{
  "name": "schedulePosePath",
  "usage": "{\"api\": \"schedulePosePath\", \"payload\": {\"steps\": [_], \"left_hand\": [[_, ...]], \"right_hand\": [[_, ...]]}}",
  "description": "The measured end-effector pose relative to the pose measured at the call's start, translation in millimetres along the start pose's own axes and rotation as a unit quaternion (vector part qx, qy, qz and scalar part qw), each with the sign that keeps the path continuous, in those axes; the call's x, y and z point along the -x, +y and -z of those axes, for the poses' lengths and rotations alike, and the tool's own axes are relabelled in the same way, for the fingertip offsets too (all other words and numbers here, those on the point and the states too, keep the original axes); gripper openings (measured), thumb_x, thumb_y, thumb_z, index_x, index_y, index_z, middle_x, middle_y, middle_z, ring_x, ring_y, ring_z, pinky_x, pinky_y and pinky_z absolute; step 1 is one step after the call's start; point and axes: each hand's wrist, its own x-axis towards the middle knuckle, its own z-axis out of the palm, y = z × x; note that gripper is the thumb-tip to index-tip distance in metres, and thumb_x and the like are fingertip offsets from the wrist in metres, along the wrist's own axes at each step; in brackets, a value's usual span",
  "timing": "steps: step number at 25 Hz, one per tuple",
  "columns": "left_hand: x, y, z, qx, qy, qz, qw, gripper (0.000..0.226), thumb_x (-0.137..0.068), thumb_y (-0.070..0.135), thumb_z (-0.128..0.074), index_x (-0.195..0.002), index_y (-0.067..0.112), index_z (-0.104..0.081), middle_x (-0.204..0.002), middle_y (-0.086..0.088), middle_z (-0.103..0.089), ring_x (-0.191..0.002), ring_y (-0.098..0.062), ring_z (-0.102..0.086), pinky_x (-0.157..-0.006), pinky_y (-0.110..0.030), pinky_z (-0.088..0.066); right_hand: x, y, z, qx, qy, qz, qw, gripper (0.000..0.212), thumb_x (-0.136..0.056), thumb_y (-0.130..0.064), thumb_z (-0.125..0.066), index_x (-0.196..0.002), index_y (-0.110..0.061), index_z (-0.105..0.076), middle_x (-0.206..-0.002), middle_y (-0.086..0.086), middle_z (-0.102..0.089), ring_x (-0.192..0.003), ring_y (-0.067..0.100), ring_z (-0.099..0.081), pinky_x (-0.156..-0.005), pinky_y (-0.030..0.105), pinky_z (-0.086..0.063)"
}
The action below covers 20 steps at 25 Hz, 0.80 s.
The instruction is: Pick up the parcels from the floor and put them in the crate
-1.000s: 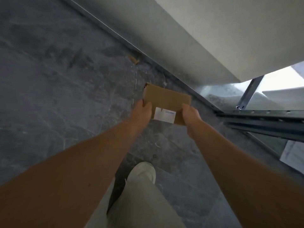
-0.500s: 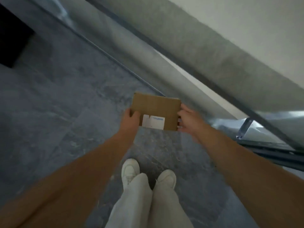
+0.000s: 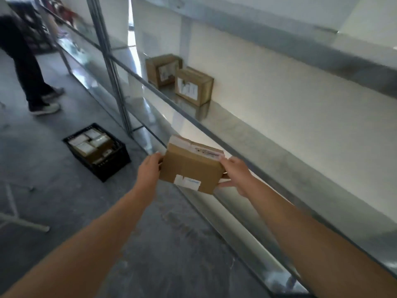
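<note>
I hold a small brown cardboard parcel (image 3: 191, 168) with a white label in front of me, off the floor. My left hand (image 3: 149, 168) grips its left side and my right hand (image 3: 235, 175) grips its right side. A black plastic crate (image 3: 111, 163) stands on the grey floor ahead and to the left of the parcel, and several labelled parcels (image 3: 91, 141) lie inside it.
A metal shelving rack (image 3: 247, 145) runs along the right, with two cardboard boxes (image 3: 178, 79) on a shelf. Another person's dark trousers and shoes (image 3: 35, 87) are at the far left. A white bar (image 3: 25, 222) lies on the floor at left.
The view has swung up from the floor to the rack and crate. The parcel has risen with both hands still on it and tilted so its top shows.
</note>
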Motion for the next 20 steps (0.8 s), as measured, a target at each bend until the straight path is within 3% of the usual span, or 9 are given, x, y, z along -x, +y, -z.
{"api": "schedulePosePath", "payload": {"steps": [2,4,5,7,9,11,14,17,20], "left_hand": [[12.6,37.6,25.1,-0.016,-0.001,-0.053,0.998,0.032,-0.085,0.05,-0.059,-0.085,0.018,-0.067,-0.099,-0.004,-0.069,-0.097,-0.022,-0.064,-0.09,-0.04,-0.049],[22.8,67.5,57.7,-0.041,0.003,-0.083,0.996,0.046,-0.077,0.063,-0.064,-0.09,0.019,-0.066,-0.098,-0.004,-0.065,-0.094,-0.019,-0.061,-0.081,-0.035,-0.051],[24.6,77.7,73.9,-0.04,0.004,-0.092,0.995,0.041,-0.077,0.063,-0.065,-0.09,0.024,-0.067,-0.098,-0.002,-0.065,-0.093,-0.018,-0.061,-0.079,-0.034,-0.052],[25.5,90.8,100.6,-0.023,-0.008,-0.111,0.994,0.016,-0.089,0.048,-0.062,-0.092,0.033,-0.07,-0.101,0.0,-0.065,-0.099,-0.019,-0.061,-0.088,-0.04,-0.054],[25.2,93.3,120.0,-0.023,-0.019,-0.118,0.993,0.017,-0.097,0.027,-0.055,-0.095,0.033,-0.071,-0.098,0.002,-0.065,-0.098,-0.019,-0.058,-0.095,-0.043,-0.049],[22.3,90.1,143.8,-0.015,-0.014,-0.114,0.993,0.022,-0.098,0.016,-0.053,-0.095,0.029,-0.07,-0.095,0.002,-0.068,-0.096,-0.02,-0.058,-0.088,-0.039,-0.048],[13.7,84.5,175.1,0.02,-0.01,-0.105,0.994,0.022,-0.093,0.006,-0.058,-0.096,0.024,-0.069,-0.101,0.003,-0.074,-0.099,-0.019,-0.067,-0.082,-0.033,-0.054],[3.3,85.9,194.6,0.06,0.012,-0.097,0.993,0.023,-0.09,0.0,-0.057,-0.085,0.02,-0.066,-0.111,0.008,-0.073,-0.095,-0.012,-0.07,-0.07,-0.028,-0.057],[-13.9,91.7,206.0,0.099,0.033,-0.08,0.991,0.022,-0.091,0.011,-0.056,-0.07,0.018,-0.051,-0.111,0.006,-0.073,-0.099,-0.022,-0.065,-0.085,-0.046,-0.052]], "right_hand": [[19.5,-28.3,-11.9,-0.016,-0.026,0.027,0.999,0.028,-0.098,-0.024,-0.058,-0.111,-0.002,-0.048,-0.114,0.021,-0.062,-0.098,0.033,-0.068,-0.076,0.055,-0.06],[38.1,-52.5,-33.7,-0.03,-0.067,0.054,0.996,0.025,-0.093,-0.007,-0.064,-0.108,-0.007,-0.044,-0.114,0.022,-0.062,-0.1,0.035,-0.067,-0.079,0.058,-0.058],[44.4,-63.2,-46.5,-0.026,-0.083,0.067,0.994,0.03,-0.09,0.0,-0.066,-0.106,-0.008,-0.042,-0.113,0.022,-0.063,-0.099,0.037,-0.068,-0.08,0.059,-0.057],[52.0,-76.9,-74.3,-0.005,-0.094,0.074,0.993,0.033,-0.085,0.007,-0.069,-0.097,-0.008,-0.042,-0.111,0.022,-0.065,-0.096,0.036,-0.069,-0.079,0.055,-0.059],[55.2,-80.2,-96.6,-0.005,-0.102,0.056,0.993,0.027,-0.085,0.0,-0.071,-0.095,-0.006,-0.047,-0.109,0.02,-0.068,-0.094,0.03,-0.07,-0.069,0.042,-0.062],[56.1,-85.2,-119.8,-0.047,-0.119,0.037,0.991,0.025,-0.093,-0.022,-0.066,-0.108,-0.006,-0.055,-0.101,0.016,-0.072,-0.091,0.026,-0.072,-0.062,0.035,-0.059],[44.5,-98.5,-149.0,-0.086,-0.108,0.04,0.99,0.038,-0.098,-0.04,-0.057,-0.12,-0.009,-0.05,-0.106,0.014,-0.07,-0.094,0.027,-0.071,-0.065,0.033,-0.057],[28.8,-106.5,-173.6,-0.103,-0.134,0.057,0.984,0.045,-0.097,-0.022,-0.062,-0.136,-0.004,-0.048,-0.12,0.017,-0.065,-0.103,0.031,-0.068,-0.081,0.041,-0.058],[11.4,-106.1,-193.0,-0.073,-0.18,0.063,0.979,0.06,-0.092,-0.003,-0.064,-0.147,-0.007,-0.041,-0.127,0.017,-0.06,-0.112,0.032,-0.063,-0.099,0.046,-0.052]]}}
